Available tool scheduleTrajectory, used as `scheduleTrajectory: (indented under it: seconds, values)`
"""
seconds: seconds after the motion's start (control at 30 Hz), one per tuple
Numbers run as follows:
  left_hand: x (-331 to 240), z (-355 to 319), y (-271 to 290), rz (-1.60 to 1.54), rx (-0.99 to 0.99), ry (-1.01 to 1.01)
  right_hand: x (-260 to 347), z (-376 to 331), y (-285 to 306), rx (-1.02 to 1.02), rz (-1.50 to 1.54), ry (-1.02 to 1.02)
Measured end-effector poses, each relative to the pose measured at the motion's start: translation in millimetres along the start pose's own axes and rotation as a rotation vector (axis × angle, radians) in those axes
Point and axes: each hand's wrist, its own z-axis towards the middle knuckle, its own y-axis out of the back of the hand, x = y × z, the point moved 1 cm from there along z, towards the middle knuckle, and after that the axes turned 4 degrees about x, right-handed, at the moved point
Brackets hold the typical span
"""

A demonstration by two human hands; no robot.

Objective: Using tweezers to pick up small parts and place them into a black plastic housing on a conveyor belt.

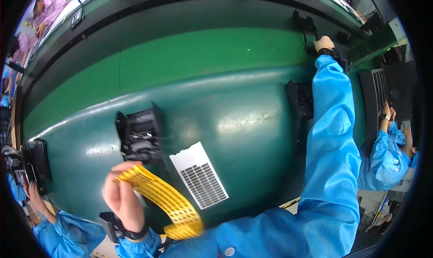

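Head view: we hold a yellow strip over a green belt and reach far with the other arm.

Our left hand (122, 199) has its fingers closed around a long yellow perforated strip (169, 201), just below a black plastic housing (139, 136) on the dark green conveyor belt (234, 118). Beside it lies a white rectangular label sheet with a grid of dark squares (200, 174). Our right hand (324, 43) touches a small black part (306, 25) at the far edge; we cannot tell its fingers. It looks like a picking step; next calls for a firm grip.

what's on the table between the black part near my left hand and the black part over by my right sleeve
In the head view, only bare glossy green table lies between the black part and the other black part; the white label sheet sits lower, nearer you.
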Motion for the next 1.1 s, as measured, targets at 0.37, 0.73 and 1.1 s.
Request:
scheduleTrajectory:
  seconds: [0.37,0.73,1.1]
  values:
    - [31,8,56,0.162,-0.185,-0.065,42,-188,157,0.277,0.713,0.479]
    - [-8,-20,-26,0.474,0.789,-0.234,21,-411,110,0.453,0.716,0.563]
    - [10,-25,-43,0.564,0.851,-0.275,39,-423,127,0.690,1.421,0.481]
